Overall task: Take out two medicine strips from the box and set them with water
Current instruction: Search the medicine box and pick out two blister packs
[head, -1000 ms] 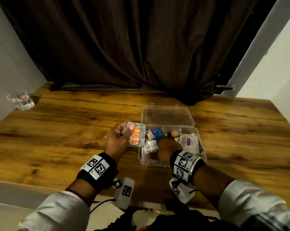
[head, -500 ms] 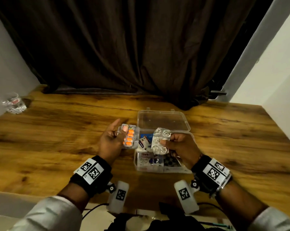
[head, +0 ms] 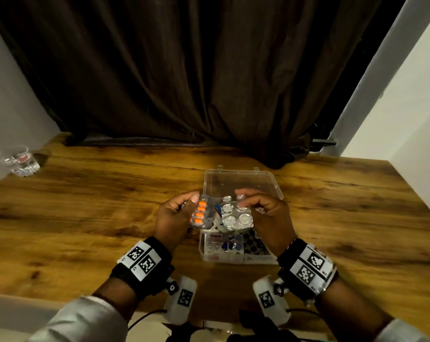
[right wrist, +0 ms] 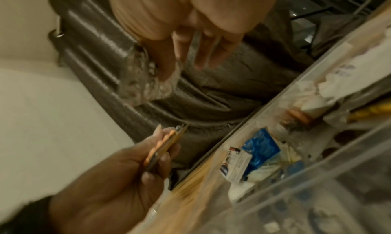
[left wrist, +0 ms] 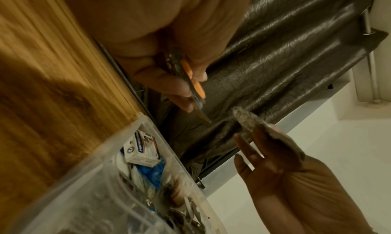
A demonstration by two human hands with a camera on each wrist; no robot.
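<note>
A clear plastic box [head: 236,257] stands open on the wooden table, full of medicine packs; its lid [head: 241,181] lies back. My left hand [head: 176,215] pinches a strip of orange capsules [head: 201,214] just left of the box, seen edge-on as the orange strip [left wrist: 193,85] in the left wrist view. My right hand [head: 268,215] holds a silver foil strip with round blisters [head: 236,217] above the box, and the foil strip [right wrist: 143,83] shows blurred in the right wrist view. A glass of water [head: 17,160] stands at the table's far left.
A dark curtain [head: 184,82] hangs behind the table's far edge. White walls close both sides. A small white carton [left wrist: 141,151] and a blue pack [right wrist: 260,149] lie inside the box. Bare wood [head: 97,206] stretches between the box and the glass.
My right hand came up out of the box with the silver foil strip and now holds it beside the orange strip. The left hand has barely moved.
</note>
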